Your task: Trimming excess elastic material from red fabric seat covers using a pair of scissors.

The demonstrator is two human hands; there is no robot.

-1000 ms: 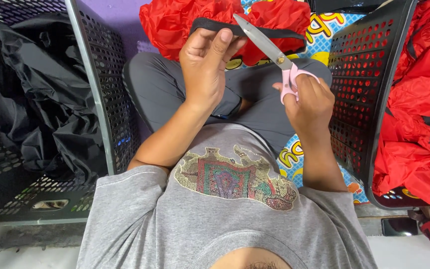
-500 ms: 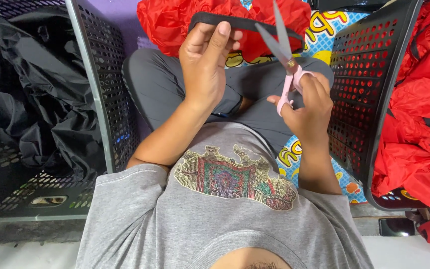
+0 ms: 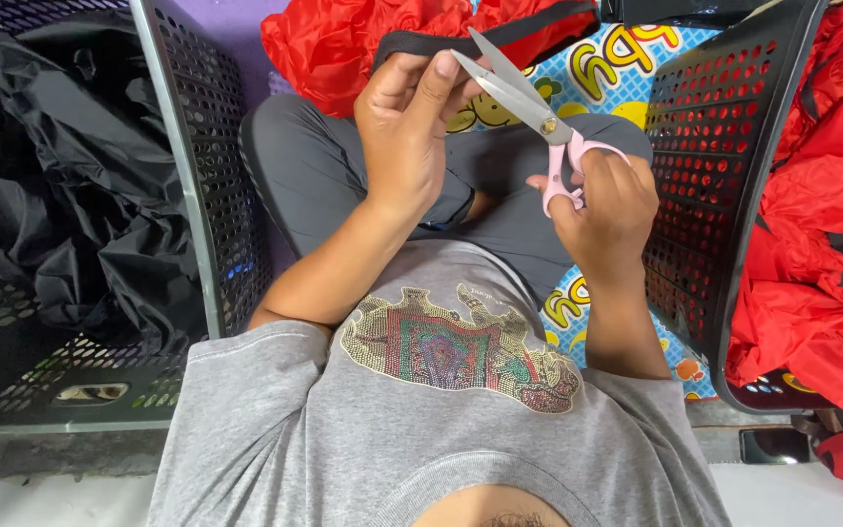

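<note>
Scissors (image 3: 529, 102) have tilted left, right hand (image 3: 602, 210) gripping; left hand (image 3: 407, 132) pinches black strap (image 3: 500, 34); crates (image 3: 187, 195) hold fabric.

Right hand (image 3: 602, 210) grips scissors (image 3: 524, 93).

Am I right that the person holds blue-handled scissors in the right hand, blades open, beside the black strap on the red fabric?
Not quite: the head view shows the scissors in the right hand have pink handles, not blue. The blades are open, near the black strap on the red fabric.

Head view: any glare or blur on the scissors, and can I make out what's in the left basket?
Head view: even light; scissors sharp, with mild sheen on the blades, in the right hand; black fabric in the left basket is dark, folds hard to read; slight wide-angle bending at the edges.
</note>
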